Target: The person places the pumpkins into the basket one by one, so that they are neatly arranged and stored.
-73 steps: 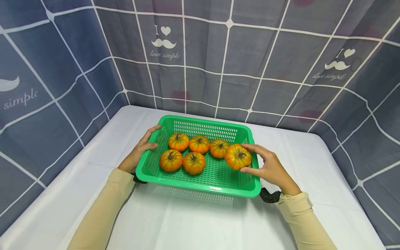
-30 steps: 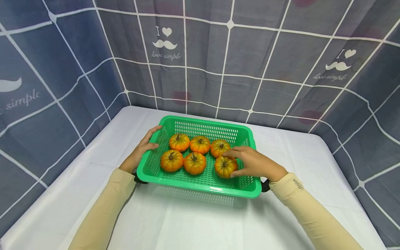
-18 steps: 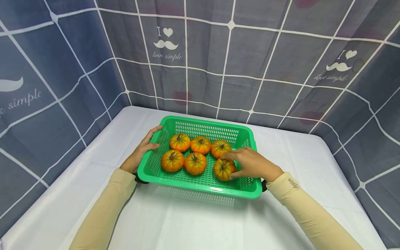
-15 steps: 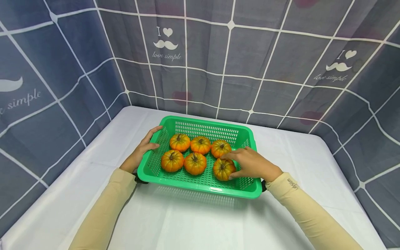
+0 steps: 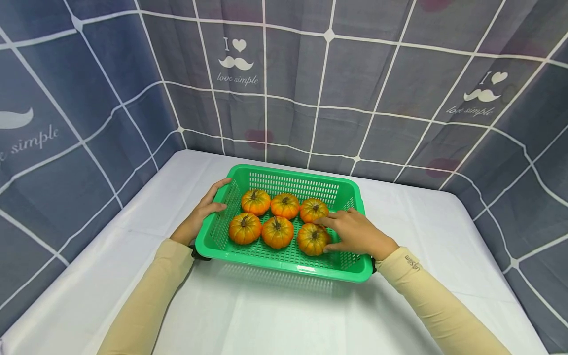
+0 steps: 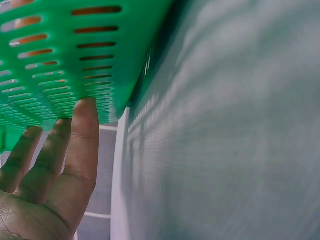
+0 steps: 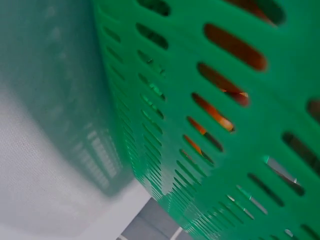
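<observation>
A green plastic basket [image 5: 306,269] with slotted walls holds several small orange pumpkins in two rows. My left hand [image 5: 198,217] holds the basket's left end, thumb over the rim and other fingers outside. In the left wrist view, fingertips [image 6: 85,107] press against the slotted green wall. My right hand [image 5: 357,232] reaches over the right rim. Its thumb and fingers straddle the right side of the front-right pumpkin [image 5: 312,240], which sits on the basket floor. Just behind it lies the back-right pumpkin [image 5: 313,209], close to the fingertips. The right wrist view shows only basket wall and orange through slots.
The basket stands on a table with a white cloth [image 5: 266,315]. Grey-blue curtains [image 5: 293,64] with white grid lines surround the table at the back and both sides. The other pumpkins, such as the front-left pumpkin [image 5: 244,230], sit close together.
My right hand has brought the pumpkin from over the basket's right end down into the front row, then slid it slightly left. My left hand and the basket have stayed put.
</observation>
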Motion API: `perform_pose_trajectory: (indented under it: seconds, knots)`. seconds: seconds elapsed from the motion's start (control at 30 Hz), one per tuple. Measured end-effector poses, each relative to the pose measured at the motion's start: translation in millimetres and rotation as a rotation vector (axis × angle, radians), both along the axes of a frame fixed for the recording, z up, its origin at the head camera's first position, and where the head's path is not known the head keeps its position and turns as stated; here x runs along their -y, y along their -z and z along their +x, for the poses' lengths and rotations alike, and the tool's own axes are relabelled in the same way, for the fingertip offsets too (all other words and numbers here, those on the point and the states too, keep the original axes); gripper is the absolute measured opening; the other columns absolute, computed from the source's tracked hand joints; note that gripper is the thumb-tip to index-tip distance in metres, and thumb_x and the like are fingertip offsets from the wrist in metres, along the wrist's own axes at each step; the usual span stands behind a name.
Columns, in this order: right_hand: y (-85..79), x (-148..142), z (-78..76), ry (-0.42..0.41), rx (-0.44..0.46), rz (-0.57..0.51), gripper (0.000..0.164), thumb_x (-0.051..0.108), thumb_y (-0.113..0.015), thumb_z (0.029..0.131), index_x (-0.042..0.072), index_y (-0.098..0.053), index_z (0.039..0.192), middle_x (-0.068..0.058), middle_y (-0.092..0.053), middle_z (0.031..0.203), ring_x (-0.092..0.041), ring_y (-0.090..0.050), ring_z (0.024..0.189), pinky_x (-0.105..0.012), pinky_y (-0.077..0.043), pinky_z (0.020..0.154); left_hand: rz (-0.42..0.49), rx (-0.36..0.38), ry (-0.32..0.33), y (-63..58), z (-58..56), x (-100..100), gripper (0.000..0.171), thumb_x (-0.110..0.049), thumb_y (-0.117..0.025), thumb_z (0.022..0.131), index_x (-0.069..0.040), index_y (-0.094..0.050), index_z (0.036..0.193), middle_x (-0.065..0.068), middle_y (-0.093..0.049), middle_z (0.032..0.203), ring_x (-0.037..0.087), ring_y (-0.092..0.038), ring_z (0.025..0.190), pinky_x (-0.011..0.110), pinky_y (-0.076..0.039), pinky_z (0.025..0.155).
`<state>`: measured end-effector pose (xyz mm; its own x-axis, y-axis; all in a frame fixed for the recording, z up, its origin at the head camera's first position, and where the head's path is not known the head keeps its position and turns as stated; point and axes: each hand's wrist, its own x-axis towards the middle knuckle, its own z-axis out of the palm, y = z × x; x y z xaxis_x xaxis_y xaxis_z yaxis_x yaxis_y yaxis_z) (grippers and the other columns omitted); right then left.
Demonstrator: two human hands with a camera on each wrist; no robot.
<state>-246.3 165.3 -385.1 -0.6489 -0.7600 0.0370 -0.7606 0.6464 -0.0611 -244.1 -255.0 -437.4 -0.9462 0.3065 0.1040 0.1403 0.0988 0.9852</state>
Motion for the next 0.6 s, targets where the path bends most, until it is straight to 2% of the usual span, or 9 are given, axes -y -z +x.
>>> perform_pose_trajectory:
  seconds: [0.13,0.23,0.33,0.43,0.5,0.6]
  knots:
    - [0.5,-0.2,0.5,0.006,0.004,-0.026,0.059,0.031,-0.092,0.087,0.008,-0.073,0.138,-0.009,-0.078,0.125,-0.032,-0.073,0.110,-0.060,-0.054,0.094,-0.020,-0.021,-0.007,-0.8,-0.3,-1.9,0.077,-0.017,-0.045,0.103,-0.020,-0.016,0.175,0.009,-0.010,0.180,0.042,-0.028,0.156,0.046,-0.036,0.117]
    - [0.5,-0.6,0.7,0.019,0.001,-0.044,0.058,0.030,-0.091,0.088,0.008,-0.073,0.138,-0.010,-0.079,0.115,-0.030,-0.074,0.102,-0.060,-0.055,0.091,-0.018,-0.027,-0.008,-0.4,-0.8,-3.1,0.077,-0.017,-0.045,0.103,-0.020,-0.017,0.175,0.007,-0.007,0.181,0.042,-0.025,0.157,0.059,-0.028,0.120]
    - [0.6,-0.5,0.3,0.029,-0.007,-0.049,0.057,0.030,-0.092,0.088,0.009,-0.073,0.137,-0.009,-0.078,0.098,-0.023,-0.071,0.088,-0.054,-0.055,0.086,-0.012,-0.027,-0.006,-0.4,-0.8,-3.8,0.077,-0.017,-0.045,0.103,-0.019,-0.017,0.175,0.007,-0.007,0.181,0.042,-0.024,0.158,0.064,-0.026,0.121]
    - [0.9,-0.5,-0.2,0.032,-0.010,-0.049,0.056,0.030,-0.092,0.087,0.009,-0.075,0.135,-0.006,-0.076,0.088,-0.017,-0.065,0.080,-0.048,-0.052,0.082,-0.013,-0.029,-0.007,0.1,-0.8,-3.7,0.077,-0.017,-0.045,0.103,-0.019,-0.017,0.175,0.007,-0.006,0.181,0.042,-0.023,0.158,0.066,-0.024,0.121]
    - [1.7,-0.8,-0.6,0.029,-0.013,-0.057,0.054,0.029,-0.092,0.087,0.009,-0.075,0.134,-0.006,-0.077,0.091,-0.017,-0.066,0.081,-0.047,-0.052,0.082,-0.026,-0.036,-0.015,1.1,-1.5,-3.1,0.077,-0.018,-0.046,0.103,-0.020,-0.018,0.175,0.006,-0.006,0.181,0.041,-0.019,0.160,0.067,-0.021,0.122]
    - [2.7,-1.5,-1.3,0.015,-0.008,-0.089,0.050,0.027,-0.090,0.090,0.008,-0.076,0.134,-0.008,-0.080,0.106,-0.024,-0.073,0.093,-0.050,-0.054,0.088,-0.026,-0.032,-0.017,1.7,-1.2,-1.8,0.078,-0.018,-0.047,0.102,-0.020,-0.018,0.175,0.006,-0.006,0.181,0.042,-0.020,0.159,0.066,-0.023,0.121]
